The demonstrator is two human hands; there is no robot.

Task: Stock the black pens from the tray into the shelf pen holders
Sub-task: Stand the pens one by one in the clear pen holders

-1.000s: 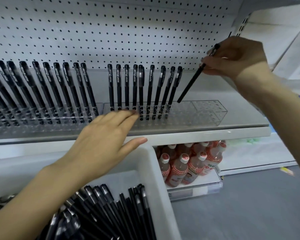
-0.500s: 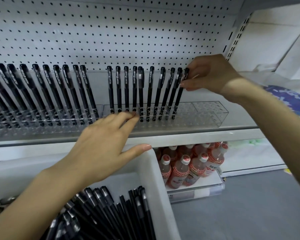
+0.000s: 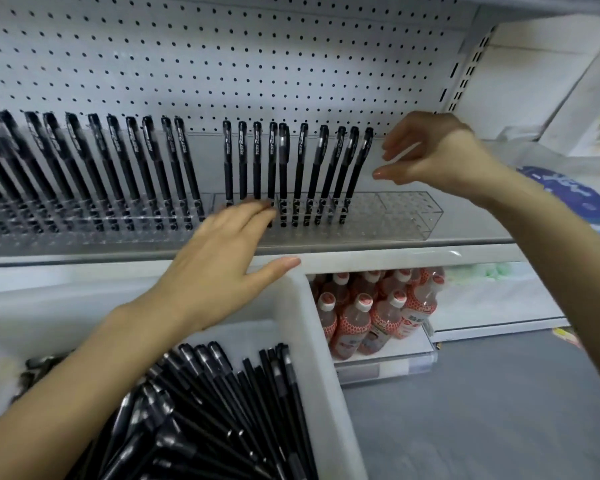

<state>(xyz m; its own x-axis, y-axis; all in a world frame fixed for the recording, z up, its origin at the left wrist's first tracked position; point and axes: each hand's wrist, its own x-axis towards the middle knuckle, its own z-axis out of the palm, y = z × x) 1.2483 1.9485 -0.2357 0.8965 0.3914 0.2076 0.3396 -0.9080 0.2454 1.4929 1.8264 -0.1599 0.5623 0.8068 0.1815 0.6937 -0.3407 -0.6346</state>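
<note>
Black pens (image 3: 300, 168), ten, in clear holder (image 3: 407, 216); two hands (image 3: 219, 261) (image 3: 433, 157) free.

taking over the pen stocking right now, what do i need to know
Left hand: open, fingers flat against the front of the right holder.
Right hand: open, empty, just right of the last pen standing in that holder.
Done: left holder looks filled as far as it shows; the right holder has a row of pens across its left and middle.
Left: its right-end slots are empty, and many pens still lie in the tray.
</note>
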